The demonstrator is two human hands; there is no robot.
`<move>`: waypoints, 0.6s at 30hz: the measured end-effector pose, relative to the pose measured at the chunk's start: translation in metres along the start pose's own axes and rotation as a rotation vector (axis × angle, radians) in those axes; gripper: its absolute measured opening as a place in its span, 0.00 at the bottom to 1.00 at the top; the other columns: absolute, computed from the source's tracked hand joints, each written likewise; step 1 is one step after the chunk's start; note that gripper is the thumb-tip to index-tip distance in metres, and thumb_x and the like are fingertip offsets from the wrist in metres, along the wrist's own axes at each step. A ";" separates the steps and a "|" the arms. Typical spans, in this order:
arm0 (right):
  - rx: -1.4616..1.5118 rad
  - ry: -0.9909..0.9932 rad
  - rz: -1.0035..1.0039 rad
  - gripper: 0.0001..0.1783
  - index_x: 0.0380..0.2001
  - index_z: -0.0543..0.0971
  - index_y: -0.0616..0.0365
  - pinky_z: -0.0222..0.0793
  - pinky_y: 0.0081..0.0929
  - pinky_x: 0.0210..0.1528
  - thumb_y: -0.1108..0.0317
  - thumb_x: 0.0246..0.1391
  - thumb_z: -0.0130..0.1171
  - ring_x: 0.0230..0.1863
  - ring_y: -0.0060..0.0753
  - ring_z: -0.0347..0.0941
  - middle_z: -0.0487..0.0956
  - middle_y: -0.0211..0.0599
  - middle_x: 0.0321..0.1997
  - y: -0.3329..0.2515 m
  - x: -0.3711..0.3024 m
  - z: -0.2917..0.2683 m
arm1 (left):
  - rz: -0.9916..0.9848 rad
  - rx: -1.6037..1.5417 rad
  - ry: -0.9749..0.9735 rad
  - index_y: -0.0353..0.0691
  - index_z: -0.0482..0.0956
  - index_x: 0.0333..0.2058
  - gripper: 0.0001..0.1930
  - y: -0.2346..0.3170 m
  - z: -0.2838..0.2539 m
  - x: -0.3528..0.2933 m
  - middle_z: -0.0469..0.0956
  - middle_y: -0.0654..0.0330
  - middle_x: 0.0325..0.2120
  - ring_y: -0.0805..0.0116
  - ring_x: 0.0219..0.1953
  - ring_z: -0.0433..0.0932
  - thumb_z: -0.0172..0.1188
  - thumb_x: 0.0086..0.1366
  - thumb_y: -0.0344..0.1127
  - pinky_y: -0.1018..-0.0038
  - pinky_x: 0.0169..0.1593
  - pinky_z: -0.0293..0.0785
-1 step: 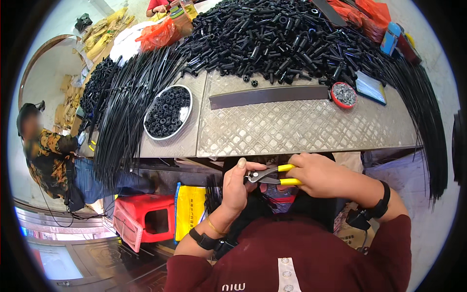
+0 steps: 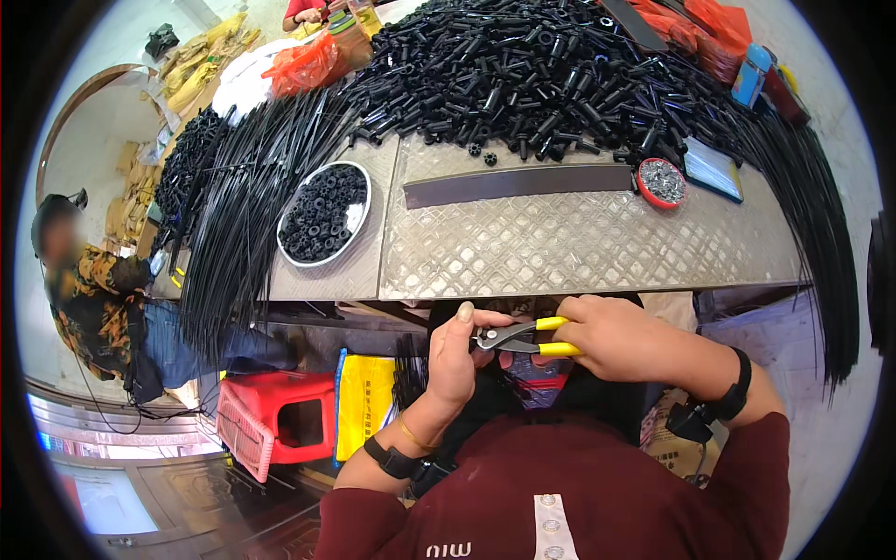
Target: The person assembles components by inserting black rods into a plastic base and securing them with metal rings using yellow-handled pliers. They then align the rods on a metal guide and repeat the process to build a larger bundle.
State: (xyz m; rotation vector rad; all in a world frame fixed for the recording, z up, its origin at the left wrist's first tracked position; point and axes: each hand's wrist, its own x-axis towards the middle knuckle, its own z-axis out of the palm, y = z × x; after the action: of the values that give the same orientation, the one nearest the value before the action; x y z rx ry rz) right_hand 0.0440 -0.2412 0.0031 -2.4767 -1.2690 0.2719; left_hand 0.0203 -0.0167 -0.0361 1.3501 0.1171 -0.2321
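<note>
Squeezing the yellow pliers [image 2: 523,338] shut, the right hand [image 2: 611,338] grips their handles while the left hand [image 2: 457,359] pinches something small at the tips, needing a steady hold.

Workshop: metal bench [image 2: 579,243], heaped black parts [image 2: 523,65]

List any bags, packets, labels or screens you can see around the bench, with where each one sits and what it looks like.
Yellow bag: under the bench, beside the red plastic stool; flat, blue edge.
Orange plastic bag: far left of the metal bench; crumpled.
Blue packet: far right, beside the pile of black tubes; upright, narrow.
Shirt label: on the person's chest; white strip.
No screens in view.
</note>
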 end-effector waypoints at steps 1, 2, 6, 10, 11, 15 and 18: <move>-0.014 -0.006 0.025 0.09 0.29 0.76 0.61 0.68 0.33 0.38 0.68 0.44 0.57 0.39 0.41 0.70 0.71 0.39 0.34 -0.004 -0.001 -0.005 | 0.004 -0.004 -0.031 0.32 0.79 0.33 0.26 -0.002 -0.003 0.000 0.76 0.62 0.24 0.80 0.20 0.68 0.37 0.67 0.49 0.86 0.21 0.62; -0.029 -0.010 0.048 0.08 0.28 0.76 0.61 0.69 0.33 0.38 0.68 0.44 0.57 0.38 0.40 0.70 0.71 0.38 0.34 -0.008 -0.002 -0.010 | 0.009 -0.005 -0.022 0.32 0.79 0.33 0.26 -0.001 -0.002 -0.002 0.76 0.62 0.24 0.80 0.20 0.68 0.37 0.67 0.49 0.86 0.21 0.62; -0.125 0.012 -0.001 0.07 0.27 0.76 0.60 0.69 0.32 0.35 0.68 0.44 0.55 0.36 0.39 0.70 0.71 0.38 0.32 -0.020 -0.001 -0.018 | 0.178 0.240 0.007 0.30 0.78 0.34 0.25 -0.006 0.003 -0.002 0.75 0.62 0.22 0.80 0.20 0.68 0.38 0.69 0.47 0.84 0.24 0.64; -0.313 0.031 0.114 0.06 0.24 0.75 0.58 0.67 0.32 0.35 0.67 0.47 0.52 0.34 0.38 0.68 0.70 0.38 0.31 -0.033 -0.020 -0.030 | 0.003 -0.085 -0.207 0.34 0.78 0.36 0.24 -0.006 0.021 0.003 0.71 0.67 0.19 0.83 0.17 0.61 0.40 0.68 0.49 0.86 0.20 0.54; -0.303 0.075 0.181 0.06 0.25 0.75 0.58 0.67 0.33 0.36 0.67 0.45 0.54 0.35 0.39 0.69 0.70 0.38 0.31 -0.030 -0.031 -0.035 | 0.029 -0.100 -0.255 0.34 0.76 0.40 0.23 -0.003 0.028 0.009 0.70 0.67 0.18 0.82 0.17 0.61 0.39 0.68 0.49 0.85 0.20 0.54; -0.025 0.201 0.209 0.19 0.39 0.74 0.62 0.64 0.35 0.51 0.70 0.41 0.64 0.50 0.51 0.67 0.69 0.49 0.49 0.016 -0.003 -0.028 | 0.551 -0.237 0.124 0.35 0.65 0.51 0.20 0.086 -0.054 -0.039 0.61 0.68 0.17 0.77 0.17 0.58 0.42 0.68 0.45 0.79 0.23 0.58; -0.184 0.337 0.341 0.19 0.43 0.71 0.65 0.61 0.33 0.53 0.73 0.45 0.59 0.51 0.51 0.66 0.68 0.50 0.50 0.082 -0.044 -0.017 | 0.939 -0.419 -0.076 0.36 0.67 0.35 0.10 0.184 -0.106 -0.096 0.52 0.68 0.17 0.77 0.17 0.50 0.46 0.65 0.38 0.77 0.23 0.50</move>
State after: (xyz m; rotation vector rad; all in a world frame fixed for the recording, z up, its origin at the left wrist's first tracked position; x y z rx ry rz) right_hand 0.0850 -0.3250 -0.0119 -2.7391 -0.7648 -0.1855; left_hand -0.0251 0.1324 0.1366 0.8593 -0.5047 0.5105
